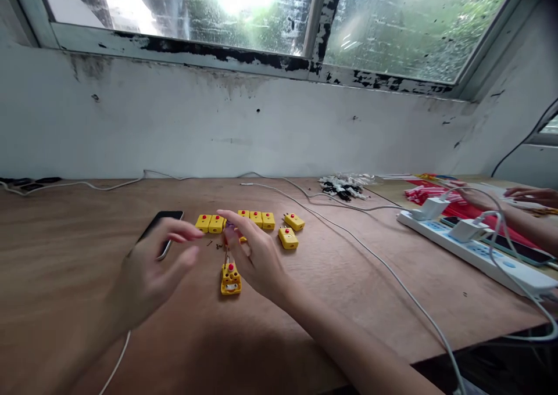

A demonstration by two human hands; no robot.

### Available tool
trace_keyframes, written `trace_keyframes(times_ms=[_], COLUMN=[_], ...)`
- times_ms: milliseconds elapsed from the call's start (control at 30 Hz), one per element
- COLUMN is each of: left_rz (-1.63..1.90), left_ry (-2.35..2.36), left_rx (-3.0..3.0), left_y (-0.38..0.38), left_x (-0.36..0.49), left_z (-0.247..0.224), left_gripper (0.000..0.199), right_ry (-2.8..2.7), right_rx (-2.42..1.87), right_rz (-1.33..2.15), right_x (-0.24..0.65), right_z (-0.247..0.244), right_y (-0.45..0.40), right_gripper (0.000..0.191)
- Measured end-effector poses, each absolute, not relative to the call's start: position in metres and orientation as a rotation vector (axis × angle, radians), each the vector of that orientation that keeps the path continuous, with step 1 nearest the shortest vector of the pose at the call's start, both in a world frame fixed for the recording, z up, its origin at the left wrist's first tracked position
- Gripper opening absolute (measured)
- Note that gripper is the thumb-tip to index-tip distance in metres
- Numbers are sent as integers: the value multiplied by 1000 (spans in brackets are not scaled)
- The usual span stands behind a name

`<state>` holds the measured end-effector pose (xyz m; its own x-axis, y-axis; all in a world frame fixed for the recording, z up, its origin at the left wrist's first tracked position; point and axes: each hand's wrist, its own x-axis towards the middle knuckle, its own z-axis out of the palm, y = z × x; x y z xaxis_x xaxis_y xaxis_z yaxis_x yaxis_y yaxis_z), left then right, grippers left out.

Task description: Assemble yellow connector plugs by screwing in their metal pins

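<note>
My left hand (159,267), blurred by motion, is raised over the table with fingers apart and nothing between them. My right hand (259,255) has its fingers together around what looks like a screwdriver (229,225); a bit of purple shows at the fingertips, and the rest is mostly hidden. Just below stands a yellow plug connector (231,280) with a red dot and its inside facing me; whether the tool touches it I cannot tell. Small screws (218,246) lie between my hands. Behind them runs a row of yellow plugs (256,218), partly covered by my right hand.
Two more yellow plugs (288,238) sit right of the row. A black phone (168,223) lies behind my left hand. White cables (370,250) cross the table to a power strip (462,247). Black and white small parts (344,187) are piled at the back. Another person's hands (479,197) work at far right.
</note>
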<state>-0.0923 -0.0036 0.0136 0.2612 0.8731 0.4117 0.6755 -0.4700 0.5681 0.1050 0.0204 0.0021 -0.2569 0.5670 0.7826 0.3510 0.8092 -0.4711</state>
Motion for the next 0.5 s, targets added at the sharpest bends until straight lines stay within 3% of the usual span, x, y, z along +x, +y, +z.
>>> trace_keyframes(times_ms=[100,167,367,500], left_rz=[475,339,467,519], left_ry=[1347,1324,1396,1423], left_rx=[2131,2099,2180,2236], left_y=[10,17,15,9], left_x=[-87,-82,-64,-55], left_z=[2,-7,-18,-14], left_gripper=[52,63,41,32], right_ry=[-1801,-1742,-1685,-1743], right_rx=[-670,-687,-743,-711], right_rz=[328,347,172,304], right_x=[105,105,104,102], right_z=[2,2,1,2], right_y=[22,24,24,22], right_gripper=[30,25,17,22])
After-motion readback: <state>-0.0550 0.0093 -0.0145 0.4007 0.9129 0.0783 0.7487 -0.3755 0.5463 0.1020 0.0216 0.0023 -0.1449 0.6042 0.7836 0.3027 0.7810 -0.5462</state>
